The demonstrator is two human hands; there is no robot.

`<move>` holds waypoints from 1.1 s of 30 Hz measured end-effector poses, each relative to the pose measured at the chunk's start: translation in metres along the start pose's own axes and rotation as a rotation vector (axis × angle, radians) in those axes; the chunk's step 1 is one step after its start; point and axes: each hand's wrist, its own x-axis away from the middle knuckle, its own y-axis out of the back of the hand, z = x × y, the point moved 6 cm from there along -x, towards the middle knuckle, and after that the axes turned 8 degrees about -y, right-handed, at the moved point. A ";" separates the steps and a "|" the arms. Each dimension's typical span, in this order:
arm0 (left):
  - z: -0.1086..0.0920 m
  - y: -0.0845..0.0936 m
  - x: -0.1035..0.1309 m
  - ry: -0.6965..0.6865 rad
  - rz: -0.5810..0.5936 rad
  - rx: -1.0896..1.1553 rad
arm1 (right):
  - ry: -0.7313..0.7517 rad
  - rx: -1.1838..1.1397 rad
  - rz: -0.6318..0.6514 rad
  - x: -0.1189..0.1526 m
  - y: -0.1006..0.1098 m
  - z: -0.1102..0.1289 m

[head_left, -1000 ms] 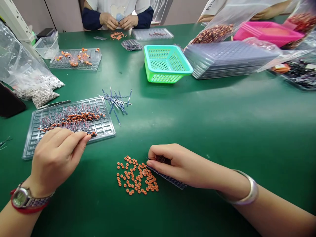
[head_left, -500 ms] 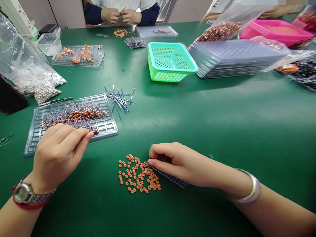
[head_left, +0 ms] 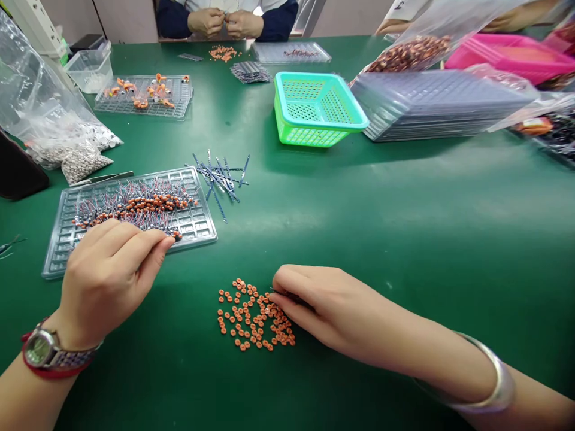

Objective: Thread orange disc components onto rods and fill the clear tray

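My left hand (head_left: 119,269) is closed in a pinch at the near edge of a clear plastic tray (head_left: 54,257). Whatever is between its fingertips is hidden. Rows of small wired parts with orange ends (head_left: 153,203) fill much of the tray. My right hand (head_left: 323,305) is closed too, thumb against fingers, at the right side of loose small orange rings (head_left: 256,317). Something dark shows in the hollow of that hand, mostly covered, and I cannot make out what it is.
Thin dark strips (head_left: 220,179) lie scattered beyond the tray, with tweezers (head_left: 103,178) along its far edge. A green basket (head_left: 318,111), stacked clear trays (head_left: 431,108) and a pink basket (head_left: 507,57) stand farther back. Bags (head_left: 85,161) sit at left. A co-worker's hands (head_left: 224,23) are opposite.
My right hand has turned and dropped slightly, and the dark perforated strip that showed beneath it is now covered. My left hand keeps its pinch, shifted very slightly. The view has moved a little.
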 end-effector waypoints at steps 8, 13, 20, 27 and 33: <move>-0.012 0.000 -0.004 -0.010 0.016 0.039 | 0.038 0.140 -0.050 0.004 -0.006 0.011; -0.018 0.000 -0.007 0.013 0.003 0.117 | 0.027 0.132 -0.025 0.002 -0.009 0.012; -0.054 -0.013 -0.012 0.132 0.068 0.465 | -0.083 -0.120 -0.011 0.005 0.008 0.007; -0.086 -0.032 -0.014 0.337 0.296 1.029 | -0.167 -0.615 0.083 0.006 0.010 0.015; -0.081 -0.031 -0.013 0.401 0.326 1.108 | -0.224 -0.795 0.051 0.004 0.002 0.010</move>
